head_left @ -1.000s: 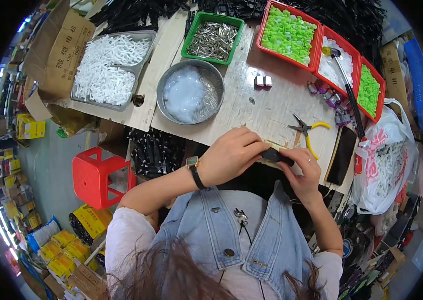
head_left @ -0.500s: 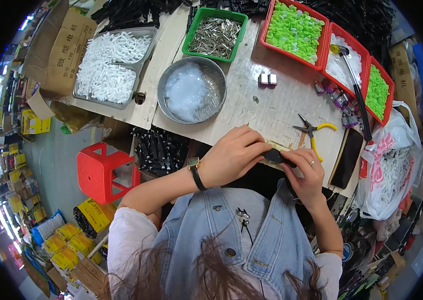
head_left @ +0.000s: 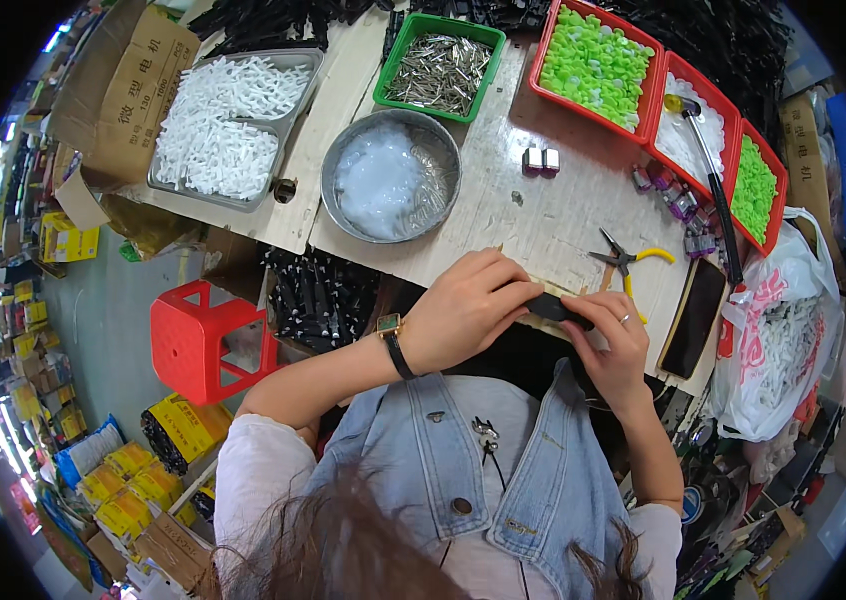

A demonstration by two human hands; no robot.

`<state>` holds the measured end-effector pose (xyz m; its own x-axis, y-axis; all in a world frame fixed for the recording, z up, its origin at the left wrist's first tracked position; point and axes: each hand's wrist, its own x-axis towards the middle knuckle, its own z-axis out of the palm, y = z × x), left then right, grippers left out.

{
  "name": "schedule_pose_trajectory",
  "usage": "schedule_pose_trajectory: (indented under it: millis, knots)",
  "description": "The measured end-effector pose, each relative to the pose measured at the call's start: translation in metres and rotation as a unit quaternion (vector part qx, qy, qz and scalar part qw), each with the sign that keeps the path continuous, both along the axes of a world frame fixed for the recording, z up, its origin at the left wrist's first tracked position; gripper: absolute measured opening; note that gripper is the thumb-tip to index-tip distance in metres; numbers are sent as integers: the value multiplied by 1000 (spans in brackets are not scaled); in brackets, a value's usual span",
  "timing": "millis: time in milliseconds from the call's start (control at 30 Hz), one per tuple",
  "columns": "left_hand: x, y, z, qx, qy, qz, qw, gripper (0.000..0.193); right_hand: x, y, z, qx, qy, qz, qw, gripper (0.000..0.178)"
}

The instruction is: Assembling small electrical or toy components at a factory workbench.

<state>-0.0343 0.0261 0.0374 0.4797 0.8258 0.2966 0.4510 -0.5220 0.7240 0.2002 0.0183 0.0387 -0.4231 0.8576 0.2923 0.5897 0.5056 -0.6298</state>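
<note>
A small dark, elongated plastic-looking piece [head_left: 553,308] is held level between my two hands at the table's near edge. My left hand [head_left: 475,308] grips its left end with bent fingers and thumb. Around its right end close the fingers and thumb of my right hand [head_left: 611,335]. The fingers cover both ends, so its exact kind does not show. Just beyond my right hand, pliers with yellow handles [head_left: 626,262] lie on the table with jaws apart. A dark phone [head_left: 695,318] lies to the right of that hand.
Ahead stand a metal bowl of white grease [head_left: 331,200], a green basket of metal pins [head_left: 496,75], a grey tray of white parts [head_left: 288,130] and red trays [head_left: 655,100]. A hammer [head_left: 711,160] crosses the trays. Two small motors [head_left: 541,161] sit mid-table. A red stool [head_left: 193,345] stands left.
Both hands keep hold of the dark piece in nearly the same place. It now sits flatter, and slightly more of its length shows between the fingers.
</note>
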Motion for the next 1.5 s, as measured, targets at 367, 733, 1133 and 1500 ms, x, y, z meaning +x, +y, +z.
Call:
schedule_pose_trajectory:
  millis: [367, 733, 1133, 1500]
  knots:
    - [2, -5, -4, 19, -11, 18, 1000, 28, -4, -6, -4, 12, 5, -15, 1000, 34]
    - [-1, -2, -3, -7, -21, 2, 1000, 29, -3, -6, 5, -28, -1, -14, 1000, 37]
    - [11, -21, -11, 98, 37, 46, 993, 35, 48, 90, 50, 170, -221, -253, 927, 44]
    - [15, -39, -44, 262, 67, 91, 958, 48, 138, 97, 25, 16, 35, -256, 966, 32]
